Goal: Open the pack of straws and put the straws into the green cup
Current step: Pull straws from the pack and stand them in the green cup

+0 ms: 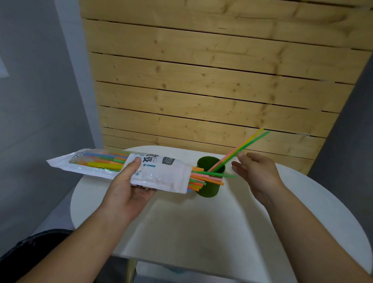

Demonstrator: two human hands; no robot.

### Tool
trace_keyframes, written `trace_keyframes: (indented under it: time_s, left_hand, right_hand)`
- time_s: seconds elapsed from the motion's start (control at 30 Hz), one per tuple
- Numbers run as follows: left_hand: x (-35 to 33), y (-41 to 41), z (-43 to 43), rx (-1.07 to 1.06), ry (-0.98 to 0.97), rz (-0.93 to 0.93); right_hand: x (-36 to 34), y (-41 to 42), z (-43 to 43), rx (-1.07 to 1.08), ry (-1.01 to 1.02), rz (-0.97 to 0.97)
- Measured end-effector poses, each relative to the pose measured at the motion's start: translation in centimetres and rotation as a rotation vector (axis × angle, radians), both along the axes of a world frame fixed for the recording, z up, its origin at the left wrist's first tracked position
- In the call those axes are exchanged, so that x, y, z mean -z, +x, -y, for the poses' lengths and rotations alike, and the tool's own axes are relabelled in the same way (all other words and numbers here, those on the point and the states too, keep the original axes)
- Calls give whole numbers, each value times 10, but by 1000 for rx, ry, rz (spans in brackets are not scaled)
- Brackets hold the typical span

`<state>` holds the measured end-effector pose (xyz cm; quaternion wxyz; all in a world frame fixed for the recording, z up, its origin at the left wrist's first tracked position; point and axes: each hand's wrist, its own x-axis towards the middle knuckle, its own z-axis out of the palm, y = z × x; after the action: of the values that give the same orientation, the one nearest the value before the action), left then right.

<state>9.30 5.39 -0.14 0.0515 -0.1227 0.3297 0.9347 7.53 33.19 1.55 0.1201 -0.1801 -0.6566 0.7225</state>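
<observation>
Nearest me, my left hand (125, 190) grips the opened straw pack (124, 167), ends poking out beside the green cup (210, 178), where I count three straws (243, 147) in; my right hand (259, 176) hovers open, empty, most remain

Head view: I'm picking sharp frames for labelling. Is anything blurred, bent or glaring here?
Head view: the right hand and the straws in the green cup are smeared by motion; the print on the pack in the left hand reads soft; the wide lens bows the wooden slats; lighting is even, without harsh glare.
</observation>
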Motion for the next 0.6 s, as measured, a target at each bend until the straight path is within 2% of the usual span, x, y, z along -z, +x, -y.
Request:
trace_keyframes:
  time_s: [0.1, 0.2, 0.33, 0.47, 0.6]
  left_hand:
    - [-2, 2, 0, 5, -2, -12]
    - [-3, 2, 0, -5, 2, -14]
    - [-7, 5, -3, -19, 17, -27]
    - [-11, 8, -8, -13, 29, -53]
    - [-11, 9, -8, -23, 34, -48]
  right_hand:
    - [-3, 10, -3, 31, 24, 73]
    - [-11, 29, 4, -40, 138, 183]
    - [-17, 51, 23, -227, 178, 114]
    - [-18, 59, 37, -262, 83, -2]
    - [-20, 60, 39, -235, -100, -13]
